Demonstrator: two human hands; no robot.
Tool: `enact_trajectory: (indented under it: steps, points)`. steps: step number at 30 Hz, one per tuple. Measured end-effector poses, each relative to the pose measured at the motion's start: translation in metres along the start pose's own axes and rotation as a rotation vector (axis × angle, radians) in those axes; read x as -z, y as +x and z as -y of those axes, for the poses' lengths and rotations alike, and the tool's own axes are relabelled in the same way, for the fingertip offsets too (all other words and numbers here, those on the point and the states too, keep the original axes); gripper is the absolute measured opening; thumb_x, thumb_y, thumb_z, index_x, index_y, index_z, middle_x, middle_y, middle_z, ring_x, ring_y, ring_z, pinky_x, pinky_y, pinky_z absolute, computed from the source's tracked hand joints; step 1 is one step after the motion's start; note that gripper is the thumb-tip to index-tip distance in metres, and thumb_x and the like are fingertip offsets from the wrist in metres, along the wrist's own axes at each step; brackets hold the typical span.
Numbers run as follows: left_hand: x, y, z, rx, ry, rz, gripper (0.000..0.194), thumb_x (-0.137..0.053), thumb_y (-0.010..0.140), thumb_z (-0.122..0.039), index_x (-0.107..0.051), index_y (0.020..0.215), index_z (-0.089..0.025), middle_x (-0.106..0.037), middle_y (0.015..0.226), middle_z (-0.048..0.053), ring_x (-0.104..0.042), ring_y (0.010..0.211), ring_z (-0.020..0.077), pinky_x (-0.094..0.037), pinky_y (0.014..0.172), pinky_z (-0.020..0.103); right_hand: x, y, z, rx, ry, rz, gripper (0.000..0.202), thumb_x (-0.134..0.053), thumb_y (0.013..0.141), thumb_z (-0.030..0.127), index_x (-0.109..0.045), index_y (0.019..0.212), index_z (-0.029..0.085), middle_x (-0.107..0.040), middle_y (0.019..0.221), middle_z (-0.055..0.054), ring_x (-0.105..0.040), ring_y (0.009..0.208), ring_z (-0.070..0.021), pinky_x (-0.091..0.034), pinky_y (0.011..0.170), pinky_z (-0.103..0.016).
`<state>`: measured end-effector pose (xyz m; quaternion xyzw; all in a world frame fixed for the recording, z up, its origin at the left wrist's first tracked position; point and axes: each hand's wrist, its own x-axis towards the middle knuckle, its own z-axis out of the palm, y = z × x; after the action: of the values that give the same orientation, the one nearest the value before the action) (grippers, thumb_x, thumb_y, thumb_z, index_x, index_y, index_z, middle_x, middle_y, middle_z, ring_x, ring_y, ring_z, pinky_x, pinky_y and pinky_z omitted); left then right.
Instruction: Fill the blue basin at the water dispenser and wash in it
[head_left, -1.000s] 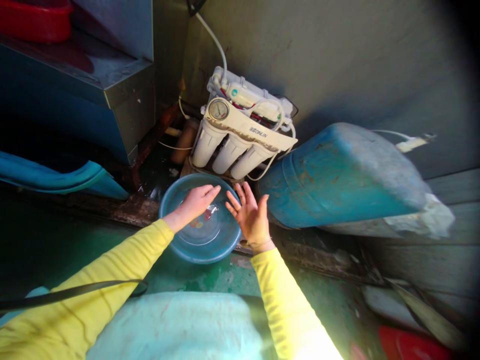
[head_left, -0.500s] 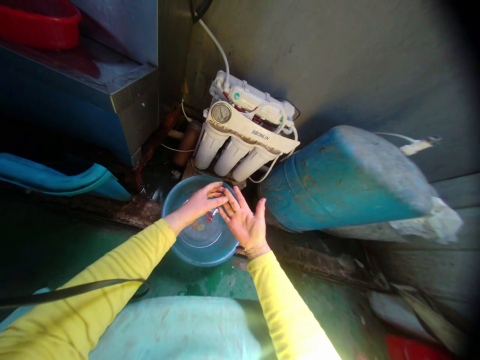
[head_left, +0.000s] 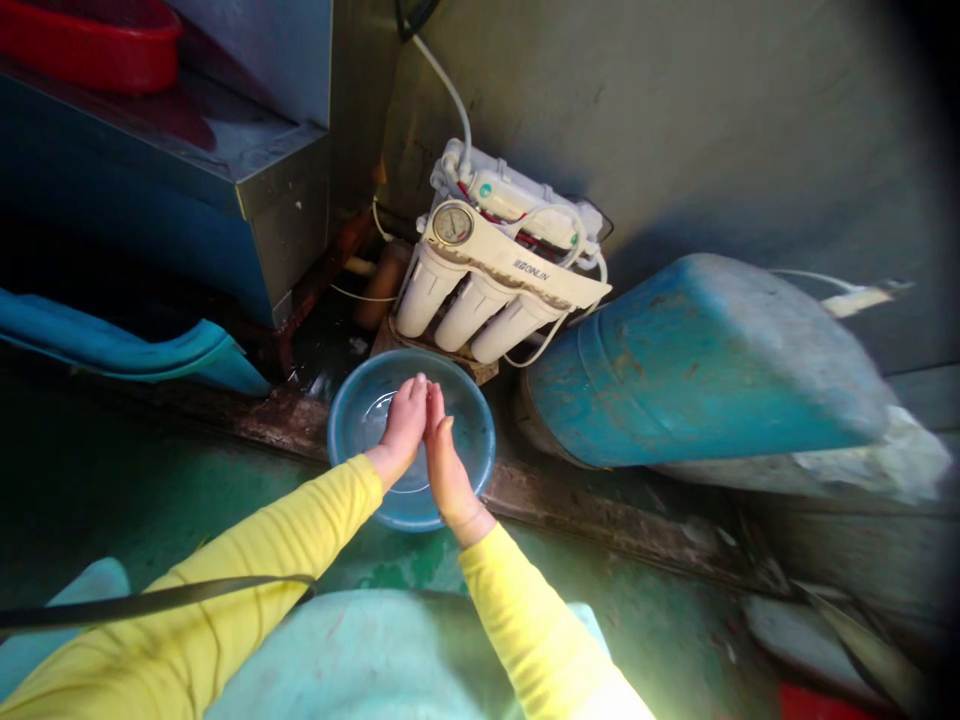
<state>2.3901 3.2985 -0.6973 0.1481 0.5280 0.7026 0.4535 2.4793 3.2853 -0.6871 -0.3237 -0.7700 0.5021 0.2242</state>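
Over a round blue basin (head_left: 475, 425), my two hands meet palm to palm, touching each other. My left hand (head_left: 405, 425) has its fingers outstretched and pointing away from me. Against it lies my right hand (head_left: 448, 465), flat, with the thumb upright. No object shows between them, though the space between the palms is hidden. What looks like clear water with light reflections sits in the basin. Both forearms wear yellow sleeves, and a dark strap (head_left: 225, 585) crosses the left one.
Behind the basin stands a white water filter unit (head_left: 499, 275) with a gauge and hoses. A blue barrel (head_left: 675, 370) is at right. A metal sink or counter (head_left: 285, 190) with a red basket (head_left: 97, 50) is at upper left; a blue trough-like piece (head_left: 150, 345) lies below it.
My hands have come together from a fingertip touch to palms pressed against each other. The right hand has turned from palm-up to edge-on. The view has shifted slightly.
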Motion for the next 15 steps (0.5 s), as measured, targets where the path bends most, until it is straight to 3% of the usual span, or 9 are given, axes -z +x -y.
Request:
enact_trajectory:
  steps: [5, 8, 11, 13, 15]
  points:
    - [0.008, 0.010, -0.006, 0.188, -0.171, 0.087, 0.033, -0.055, 0.078, -0.047, -0.046, 0.065, -0.017, -0.042, 0.057, -0.005, -0.041, 0.049, 0.0064, -0.034, 0.047, 0.020, -0.002, -0.003, 0.006, 0.005, 0.160, 0.028, 0.057, -0.018, 0.092, 0.050, -0.010, 0.144, 0.027, -0.004, 0.153, 0.003, -0.005, 0.140, -0.0147, -0.012, 0.117, -0.040]
    - [0.018, 0.020, -0.004, 0.325, -0.239, 0.126, 0.039, -0.059, 0.073, -0.053, -0.048, 0.066, -0.017, -0.046, 0.056, -0.004, -0.044, 0.048, 0.0066, -0.036, 0.047, 0.020, 0.010, 0.005, -0.004, -0.024, 0.195, 0.020, 0.053, -0.029, 0.090, 0.048, -0.031, 0.138, 0.025, -0.029, 0.148, -0.002, -0.026, 0.136, -0.0187, -0.024, 0.114, -0.042]
    - [0.033, 0.031, 0.004, 0.316, -0.177, 0.118, 0.033, -0.062, 0.074, -0.045, -0.051, 0.066, -0.016, -0.045, 0.055, -0.005, -0.042, 0.047, 0.0046, -0.035, 0.047, 0.018, 0.030, 0.015, -0.043, -0.146, 0.132, -0.190, 0.051, -0.040, 0.086, 0.045, -0.043, 0.130, 0.020, -0.051, 0.132, -0.009, -0.049, 0.121, -0.0219, -0.038, 0.105, -0.044]
    - [0.045, 0.037, 0.012, 0.323, -0.112, 0.091, 0.020, -0.066, 0.073, -0.031, -0.055, 0.069, -0.015, -0.048, 0.059, -0.004, -0.043, 0.048, 0.0034, -0.035, 0.048, 0.017, 0.040, 0.018, -0.080, -0.251, -0.085, -0.301, 0.054, -0.040, 0.086, 0.040, -0.038, 0.133, 0.015, -0.044, 0.138, -0.012, -0.043, 0.126, -0.0205, -0.032, 0.109, -0.042]
    - [0.057, 0.041, 0.020, 0.348, -0.079, 0.069, 0.013, -0.068, 0.068, -0.018, -0.059, 0.078, -0.016, -0.055, 0.070, -0.002, -0.050, 0.056, 0.0047, -0.037, 0.052, 0.017, 0.041, 0.016, -0.117, -0.411, -0.407, -0.208, 0.059, -0.040, 0.085, 0.033, -0.029, 0.137, 0.007, -0.031, 0.145, -0.016, -0.028, 0.135, -0.0203, -0.023, 0.113, -0.039]
